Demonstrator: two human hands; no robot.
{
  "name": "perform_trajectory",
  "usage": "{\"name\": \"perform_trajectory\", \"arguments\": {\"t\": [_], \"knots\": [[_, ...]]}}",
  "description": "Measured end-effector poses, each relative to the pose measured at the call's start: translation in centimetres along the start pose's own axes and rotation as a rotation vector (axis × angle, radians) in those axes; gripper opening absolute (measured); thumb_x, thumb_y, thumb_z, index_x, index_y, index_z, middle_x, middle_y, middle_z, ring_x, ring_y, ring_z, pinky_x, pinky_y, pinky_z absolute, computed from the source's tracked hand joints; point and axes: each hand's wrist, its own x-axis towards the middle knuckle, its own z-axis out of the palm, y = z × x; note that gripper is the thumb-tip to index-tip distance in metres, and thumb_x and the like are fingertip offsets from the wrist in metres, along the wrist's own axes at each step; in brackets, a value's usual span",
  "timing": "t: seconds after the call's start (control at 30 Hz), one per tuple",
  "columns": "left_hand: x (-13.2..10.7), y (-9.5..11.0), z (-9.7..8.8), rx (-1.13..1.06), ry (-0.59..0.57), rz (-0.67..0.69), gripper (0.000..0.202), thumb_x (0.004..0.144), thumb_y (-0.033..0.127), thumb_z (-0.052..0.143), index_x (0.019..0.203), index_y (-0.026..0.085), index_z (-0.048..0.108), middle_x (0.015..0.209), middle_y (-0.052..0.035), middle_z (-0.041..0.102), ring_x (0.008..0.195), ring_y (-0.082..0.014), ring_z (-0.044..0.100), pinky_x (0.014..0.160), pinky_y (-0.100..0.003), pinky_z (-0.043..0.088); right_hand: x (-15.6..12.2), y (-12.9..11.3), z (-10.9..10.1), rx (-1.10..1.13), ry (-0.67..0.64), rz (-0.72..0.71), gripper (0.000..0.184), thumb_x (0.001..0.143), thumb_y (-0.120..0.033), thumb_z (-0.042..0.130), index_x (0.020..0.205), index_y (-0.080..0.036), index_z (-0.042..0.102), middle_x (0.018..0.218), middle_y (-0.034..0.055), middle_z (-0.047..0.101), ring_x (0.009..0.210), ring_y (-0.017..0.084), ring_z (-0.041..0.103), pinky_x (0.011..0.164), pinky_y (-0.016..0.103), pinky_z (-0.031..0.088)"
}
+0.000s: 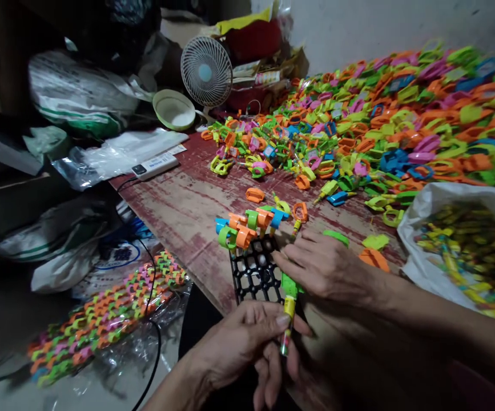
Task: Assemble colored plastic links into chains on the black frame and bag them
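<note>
Between finger and thumb, my left hand [247, 337] pinches a small clear tube [289, 314] with a yellow wrapper and coloured bits at its lower end. A bright green plastic piece [290, 283] sits at the tube's upper end. My right hand [324, 268] is closed over this green piece, its fingers partly hiding it. Just beyond both hands lies a black plastic grid rack [253, 279]. Orange, green and blue curved plastic pieces [245, 228] stand along the rack's far end.
A large heap of colourful plastic pieces [379, 125] covers the back right of the worn red table [178, 211]. A white sack [418, 228] of wrapped tubes stands at right. Behind are a fan [206, 71] and a bowl [174, 109]. Bagged, assembled rows [114, 314] lie lower left beside a black cable [158, 337].
</note>
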Motion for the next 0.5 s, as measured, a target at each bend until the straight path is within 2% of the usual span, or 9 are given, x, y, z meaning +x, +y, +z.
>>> {"name": "perform_trajectory", "arguments": {"t": [0.1,0.17,0.2,0.27,0.37,0.43,0.5], "knots": [[0.7,-0.1,0.3,0.088,0.151,0.118,0.055,0.081,0.058,0.072,0.106,0.010,0.062,0.058,0.0003,0.062,0.033,-0.0071,0.050,0.030,-0.013,0.039,-0.9,-0.8,-0.9,0.064,-0.116,0.150,0.036,0.096,-0.011,0.042,0.124,-0.012,0.064,0.090,0.0083,0.069,0.081,0.023,0.060,0.077,0.035,0.046],[1.0,-0.1,0.4,0.233,0.213,0.171,0.055,0.083,0.064,0.066,0.101,0.013,0.060,0.057,0.0035,0.057,0.035,-0.0054,0.045,0.033,-0.014,0.038,-1.6,-1.6,-1.7,0.162,-0.105,0.295,0.044,0.097,-0.015,0.038,0.138,-0.014,0.056,0.101,0.0097,0.071,0.090,0.023,0.065,0.077,0.034,0.049],[1.1,-0.2,0.4,0.323,0.233,0.186,0.053,0.086,0.066,0.060,0.099,0.015,0.059,0.055,0.0053,0.053,0.035,-0.0052,0.042,0.034,-0.014,0.036,-2.0,-2.1,-1.9,0.220,-0.076,0.408,0.043,0.098,-0.018,0.038,0.136,-0.015,0.058,0.101,0.0091,0.072,0.088,0.022,0.066,0.074,0.032,0.050],[1.1,-0.3,0.6,0.517,0.313,0.224,0.048,0.094,0.065,0.048,0.092,0.017,0.057,0.056,0.0059,0.048,0.041,-0.0064,0.042,0.039,-0.015,0.034,-2.4,-3.3,-1.6,0.412,-0.039,0.716,0.030,0.098,-0.028,0.046,0.115,-0.018,0.069,0.086,0.0053,0.072,0.072,0.018,0.065,0.060,0.027,0.048],[1.3,0.1,0.9,0.807,0.487,0.322,0.040,0.101,0.051,0.040,0.087,0.018,0.058,0.069,0.0015,0.054,0.060,-0.0103,0.049,0.056,-0.020,0.040,-2.1,-5.7,0.5,0.885,-0.038,1.157,0.028,0.091,-0.043,0.059,0.083,-0.021,0.073,0.063,-0.0009,0.062,0.051,0.013,0.054,0.045,0.023,0.040],[1.5,0.7,1.1,0.936,0.538,0.335,0.036,0.102,0.043,0.039,0.089,0.017,0.061,0.075,0.0000,0.057,0.066,-0.0118,0.051,0.063,-0.022,0.040,-1.5,-7.2,2.4,1.092,0.057,1.355,0.031,0.088,-0.046,0.061,0.077,-0.019,0.072,0.067,0.0010,0.064,0.057,0.014,0.058,0.049,0.024,0.045],[1.5,1.3,1.3,0.982,0.561,0.310,0.036,0.102,0.040,0.038,0.092,0.017,0.064,0.075,-0.0011,0.062,0.066,-0.0134,0.054,0.062,-0.023,0.040,-1.0,-8.1,3.6,1.142,0.164,1.491,0.030,0.085,-0.047,0.064,0.079,-0.018,0.073,0.077,0.0044,0.069,0.069,0.019,0.065,0.058,0.027,0.052]]}}
